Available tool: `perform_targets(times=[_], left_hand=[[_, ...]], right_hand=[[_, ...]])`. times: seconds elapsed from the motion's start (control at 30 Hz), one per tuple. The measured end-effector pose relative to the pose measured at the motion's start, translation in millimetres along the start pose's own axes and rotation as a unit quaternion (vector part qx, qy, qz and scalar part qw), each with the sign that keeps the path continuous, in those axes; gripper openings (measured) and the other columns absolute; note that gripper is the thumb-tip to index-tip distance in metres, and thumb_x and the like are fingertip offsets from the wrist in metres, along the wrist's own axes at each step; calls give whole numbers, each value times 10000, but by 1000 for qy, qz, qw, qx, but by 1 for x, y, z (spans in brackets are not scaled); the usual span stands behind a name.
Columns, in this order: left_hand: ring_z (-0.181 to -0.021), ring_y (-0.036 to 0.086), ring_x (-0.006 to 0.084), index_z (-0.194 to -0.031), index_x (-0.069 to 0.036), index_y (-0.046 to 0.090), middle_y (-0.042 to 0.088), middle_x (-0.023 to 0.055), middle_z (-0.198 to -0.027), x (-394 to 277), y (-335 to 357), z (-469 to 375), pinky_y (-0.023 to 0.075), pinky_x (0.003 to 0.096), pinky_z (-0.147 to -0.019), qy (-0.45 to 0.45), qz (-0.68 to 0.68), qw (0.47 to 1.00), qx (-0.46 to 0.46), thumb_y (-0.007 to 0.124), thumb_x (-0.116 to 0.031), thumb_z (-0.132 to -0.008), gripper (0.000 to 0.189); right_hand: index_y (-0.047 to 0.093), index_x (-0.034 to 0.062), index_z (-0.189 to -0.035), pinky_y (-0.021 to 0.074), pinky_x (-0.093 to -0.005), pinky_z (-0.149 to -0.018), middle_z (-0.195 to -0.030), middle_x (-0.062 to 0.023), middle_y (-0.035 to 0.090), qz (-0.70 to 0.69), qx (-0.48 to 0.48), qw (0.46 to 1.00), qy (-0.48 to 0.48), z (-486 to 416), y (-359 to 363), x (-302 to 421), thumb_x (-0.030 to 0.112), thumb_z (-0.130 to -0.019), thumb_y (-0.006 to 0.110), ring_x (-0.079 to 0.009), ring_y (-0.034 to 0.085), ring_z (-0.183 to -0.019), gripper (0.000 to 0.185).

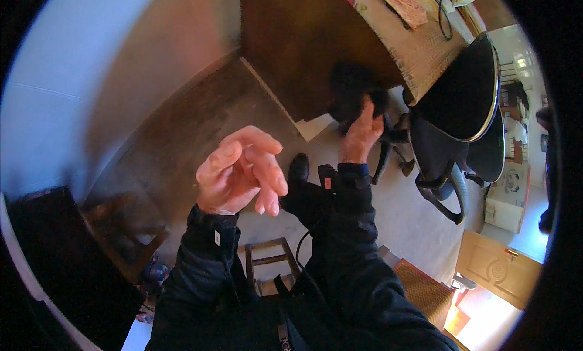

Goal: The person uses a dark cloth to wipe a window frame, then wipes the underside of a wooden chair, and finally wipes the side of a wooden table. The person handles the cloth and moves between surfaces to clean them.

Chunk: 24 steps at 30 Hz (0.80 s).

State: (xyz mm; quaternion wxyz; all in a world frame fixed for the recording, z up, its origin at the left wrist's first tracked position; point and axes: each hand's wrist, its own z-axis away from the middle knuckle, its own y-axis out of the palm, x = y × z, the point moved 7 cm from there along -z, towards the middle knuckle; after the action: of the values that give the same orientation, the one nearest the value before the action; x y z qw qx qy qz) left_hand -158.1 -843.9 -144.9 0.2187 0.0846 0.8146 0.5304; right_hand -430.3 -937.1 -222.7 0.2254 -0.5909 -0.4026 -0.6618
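My left hand (241, 171) is raised in front of me, palm turned inward, its fingers loosely curled and apart. Nothing shows in it. Further right, my right hand (363, 134) reaches forward with the index finger extended; its other fingers are partly hidden. A dark brown panel (296, 41), which looks like the side of a desk, stands beyond both hands. Just past my right fingertips is a blurred black shape (350, 84) that I cannot identify. Close to the right of that hand is a black chair (455, 96) with curved armrests (457, 200).
A worn tabletop (430, 55) at upper right bears a pink cloth (405, 5) and a black cable (442, 18). A wooden stool frame (268, 261) stands close below me. A woven-sided box (423, 289) and a carved wooden door (498, 269) are at right. A wall (59, 68) rises at left.
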Motion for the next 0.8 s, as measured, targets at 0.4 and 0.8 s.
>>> perform_targets(times=[0.4, 0.8], left_hand=[[-744, 791, 334, -1417, 29, 606, 781, 264, -1116, 3, -17, -10, 618, 376, -577, 5, -49, 993, -109, 439, -406, -1138, 543], [-739, 794, 322, -1386, -7, 645, 794, 234, -1083, -17, -20, 3, 578, 354, -561, 24, -75, 981, -175, 469, -436, -1110, 539]], right_hand=[[707, -45, -1205, 537, -316, -996, -1216, -70, 730, -68, -16, 997, -34, 5, 58, 72, 193, -1017, 749, -171, 675, -1095, 306], [679, -67, -1314, 532, -378, -1028, -1303, -124, 723, 266, -33, 958, 102, 26, 9, -112, 243, -1015, 706, -243, 675, -1151, 431]])
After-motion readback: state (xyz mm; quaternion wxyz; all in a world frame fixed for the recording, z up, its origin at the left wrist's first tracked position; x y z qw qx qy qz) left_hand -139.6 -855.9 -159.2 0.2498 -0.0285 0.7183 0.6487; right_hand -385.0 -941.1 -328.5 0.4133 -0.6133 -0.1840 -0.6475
